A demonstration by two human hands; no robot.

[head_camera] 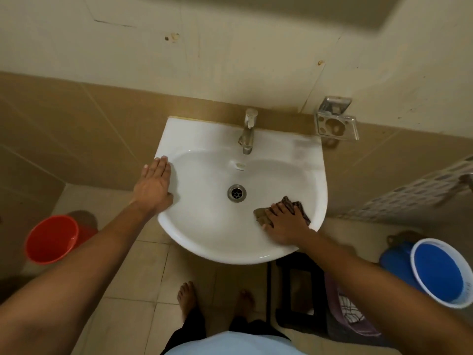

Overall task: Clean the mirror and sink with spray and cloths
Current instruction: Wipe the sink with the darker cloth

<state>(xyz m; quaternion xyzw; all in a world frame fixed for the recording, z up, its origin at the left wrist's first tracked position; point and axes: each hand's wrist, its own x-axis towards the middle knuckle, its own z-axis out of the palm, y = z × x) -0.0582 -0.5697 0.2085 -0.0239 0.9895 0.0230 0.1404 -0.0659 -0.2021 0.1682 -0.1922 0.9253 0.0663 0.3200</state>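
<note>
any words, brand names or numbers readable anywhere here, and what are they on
None can be read.
Sink: a small dark mark just below the overflow hole, possibly a brand, too small and blurred to read.
Tap, red bucket, blue bucket: no lettering visible.

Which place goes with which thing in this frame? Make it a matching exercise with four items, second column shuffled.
Things:
1. cloth
2. left hand
3. red bucket
4. soap holder

Places:
a. mounted to the right of the tap
b. flat on the left rim of the sink
c. on the floor, left of the sink
d. under the right hand, inside the basin

Pairs: 1-d, 2-b, 3-c, 4-a
</note>
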